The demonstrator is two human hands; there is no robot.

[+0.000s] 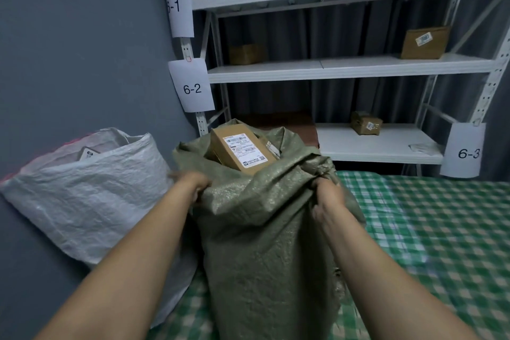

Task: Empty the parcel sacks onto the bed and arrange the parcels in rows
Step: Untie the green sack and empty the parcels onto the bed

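With the left hand (197, 183) and right hand (328, 196) each clenched in a grip on the rim of the green sack (265, 243) standing on the bed (430, 229), tip it slowly toward the bare checked sheet so the top box (240, 148) slides out gently.

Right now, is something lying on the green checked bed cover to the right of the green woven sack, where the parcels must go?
Nothing visible does. The green checked bed cover right of the green woven sack lies bare.

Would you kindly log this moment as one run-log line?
left hand: gripping green sack rim | right hand: gripping rim | cardboard parcel: inside sack | bed: no parcels
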